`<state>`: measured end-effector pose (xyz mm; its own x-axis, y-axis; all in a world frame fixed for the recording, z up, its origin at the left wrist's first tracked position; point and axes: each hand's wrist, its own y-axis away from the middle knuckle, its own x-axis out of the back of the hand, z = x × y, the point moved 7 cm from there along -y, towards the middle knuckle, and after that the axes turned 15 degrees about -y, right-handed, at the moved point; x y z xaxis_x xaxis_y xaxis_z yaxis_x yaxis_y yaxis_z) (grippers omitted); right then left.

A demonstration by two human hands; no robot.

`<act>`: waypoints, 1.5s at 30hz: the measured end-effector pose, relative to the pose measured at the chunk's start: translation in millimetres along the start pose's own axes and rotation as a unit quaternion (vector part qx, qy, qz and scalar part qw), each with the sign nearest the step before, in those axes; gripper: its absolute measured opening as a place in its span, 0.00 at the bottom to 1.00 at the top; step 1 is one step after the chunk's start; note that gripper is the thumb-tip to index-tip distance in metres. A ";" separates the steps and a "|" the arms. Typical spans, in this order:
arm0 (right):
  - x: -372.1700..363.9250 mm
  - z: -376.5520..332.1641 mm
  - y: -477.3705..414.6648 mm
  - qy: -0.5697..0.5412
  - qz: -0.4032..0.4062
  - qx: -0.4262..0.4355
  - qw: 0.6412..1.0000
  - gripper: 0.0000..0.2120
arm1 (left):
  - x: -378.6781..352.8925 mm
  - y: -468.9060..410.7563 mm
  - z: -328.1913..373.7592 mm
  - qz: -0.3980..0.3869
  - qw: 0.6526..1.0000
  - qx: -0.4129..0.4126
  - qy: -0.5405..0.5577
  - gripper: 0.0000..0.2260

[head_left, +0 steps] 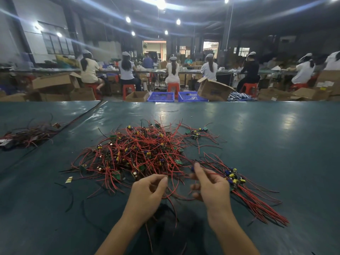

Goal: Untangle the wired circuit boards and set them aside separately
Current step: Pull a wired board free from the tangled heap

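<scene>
A big tangled heap of small green circuit boards with red and black wires [139, 153] lies in the middle of the dark green table [276, 135]. At its near edge my left hand [147, 192] pinches red wires between curled fingers. My right hand [209, 184] pinches a small board with a blue part at its fingertips, its wires running down toward me. Just right of that hand lies a sorted bundle of boards [234, 176] with their red wires [261, 205] laid out straight to the right.
A second tangle of wires [27, 135] sits at the far left of the table. A few boards [197, 132] lie apart behind the heap. A loose black wire [70, 199] lies near left. Beyond the table, seated people work among cardboard boxes and blue crates [161, 97].
</scene>
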<state>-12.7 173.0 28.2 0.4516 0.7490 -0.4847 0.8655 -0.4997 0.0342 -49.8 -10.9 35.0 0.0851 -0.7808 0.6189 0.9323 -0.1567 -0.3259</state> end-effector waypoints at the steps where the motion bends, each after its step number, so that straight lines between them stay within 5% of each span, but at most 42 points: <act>1: 3.1 -10.5 -11.3 -0.009 0.021 0.010 1.000 0.10 | -0.2 0.1 -2.2 0.002 0.999 -0.016 -0.046 0.05; 5: -19.9 -64.3 -82.3 -0.052 0.036 -0.033 0.997 0.15 | 2.2 -0.1 -2.6 0.037 0.984 -0.064 -0.159 0.09; 9: -26.5 -63.0 -116.0 0.028 0.012 -0.129 0.991 0.16 | -7.7 -0.1 -12.4 -0.028 0.962 -0.062 -0.264 0.18; 13: -10.5 -22.0 -102.0 0.180 -0.014 -0.022 0.983 0.09 | -15.5 -1.6 -18.2 -0.064 0.946 -0.061 -0.313 0.19; 16: -22.0 2.2 -79.3 0.358 -0.076 0.099 0.925 0.11 | -15.6 -1.7 -18.9 -0.060 0.945 -0.064 -0.314 0.17; 19: -42.6 27.0 -61.5 0.445 -0.134 0.077 0.882 0.13 | -14.9 -1.6 -19.9 -0.062 0.945 -0.065 -0.316 0.15; 26: -61.1 44.3 -45.6 0.426 -0.159 0.048 0.889 0.16 | -14.6 -3.3 -22.8 -0.045 0.944 -0.071 -0.318 0.12; 33: -57.3 29.3 -22.3 0.474 -0.180 0.147 0.850 0.17 | -13.7 -4.4 -25.7 -0.034 0.954 -0.066 -0.290 0.14; 40: -48.2 18.2 23.4 0.324 -0.258 0.170 0.894 0.14 | -1.8 -4.9 -24.0 -0.026 0.995 0.098 0.001 0.13; 45: -49.2 16.1 40.7 0.267 -0.293 0.159 0.904 0.09 | -13.5 3.5 -30.1 -0.086 0.905 0.284 0.303 0.13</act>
<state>-3.2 108.8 39.3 0.0488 0.9865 0.1560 0.9221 0.0156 -0.3866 -58.3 -19.1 3.9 -0.1256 -0.9901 0.0628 0.9584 -0.1047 0.2654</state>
